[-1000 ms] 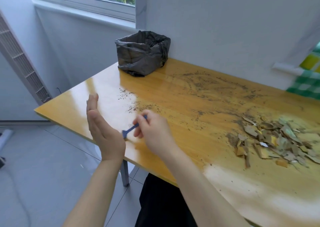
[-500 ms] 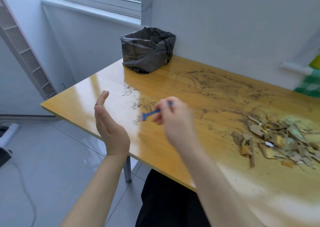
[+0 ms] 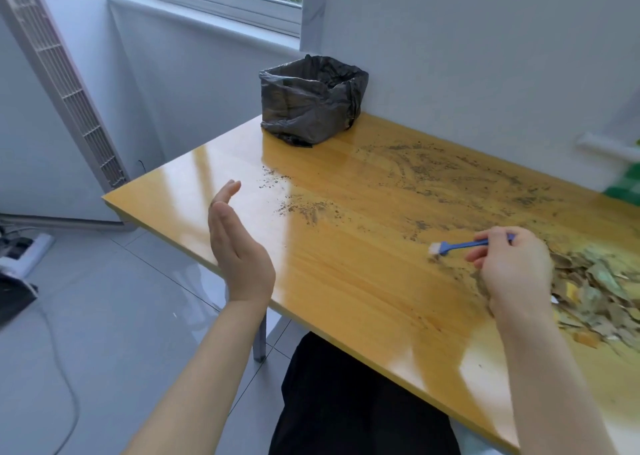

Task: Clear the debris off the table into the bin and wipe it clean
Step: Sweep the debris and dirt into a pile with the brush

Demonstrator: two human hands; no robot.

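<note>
We held our left hand [image 3: 239,260] on edge over the near left side of the tabletop [image 3: 346,288]. Its fingers [image 3: 227,194] were straight, close together and released, grasping nothing. We could not tell whether the hand touched the wood.

Our right hand [image 3: 516,274] was further right, its fingers [image 3: 479,256] curled round the blue handle of a small brush [image 3: 464,245]. The white bristles pointed left and down, at or just above the tabletop. The blur kept us from telling whether they touched it. They were just beside the left edge of the debris pile [image 3: 595,281], a heap of dry leaf scraps and brown flakes lying on the right part of the tabletop, partly behind our right hand.

Fine dirt [image 3: 433,170] lay in streaks across the far middle of the tabletop, with a few smaller patches nearer the left.

The bin [image 3: 311,108], lined with a dark grey bag, stood upright on the far left corner of the tabletop, beside the wall and well apart from the pile.

A green checked cloth [image 3: 623,186] showed at the right edge. On the floor to the left we saw a white power strip [image 3: 31,250], and behind it a tall white grille unit [image 3: 59,83].
</note>
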